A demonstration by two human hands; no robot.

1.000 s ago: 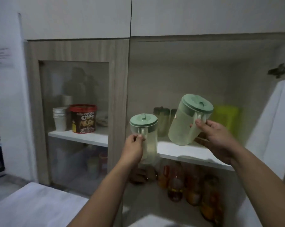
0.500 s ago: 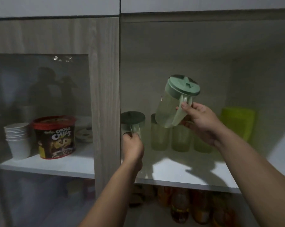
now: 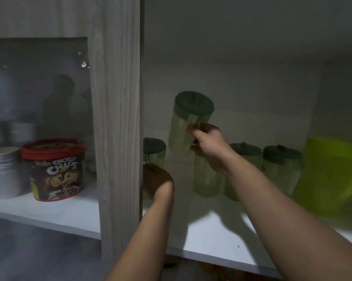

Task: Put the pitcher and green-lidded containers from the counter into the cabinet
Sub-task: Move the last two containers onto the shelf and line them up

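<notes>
Both of our hands reach into the open right half of the cabinet. Our right hand (image 3: 208, 146) is wrapped around the handle of the pitcher (image 3: 188, 123), gripping it and holding it in the air above the white shelf (image 3: 211, 236); the pitcher is tilted, its dark green lid (image 3: 194, 103) leaning toward us and to the right. Our left hand (image 3: 156, 180) is curled closed at the front of a small green-lidded container (image 3: 154, 152), which sits low at the left edge of the opening, just beside the wooden door frame (image 3: 117, 118); we cannot tell whether its base touches the shelf, because the hand covers it.

Behind our right wrist, three more green-lidded containers stand upright on the shelf in a row: one (image 3: 205, 179) partly hidden by the hand, a middle one (image 3: 247, 155), and a right one (image 3: 281, 169). To the right of them stands a bright yellow-green tub (image 3: 333, 175), blurred.

Behind the glass pane on the left, the shelf carries a red-lidded Choco Chips tub (image 3: 53, 169) and, just beside it, a stack of white cups (image 3: 3, 171).
</notes>
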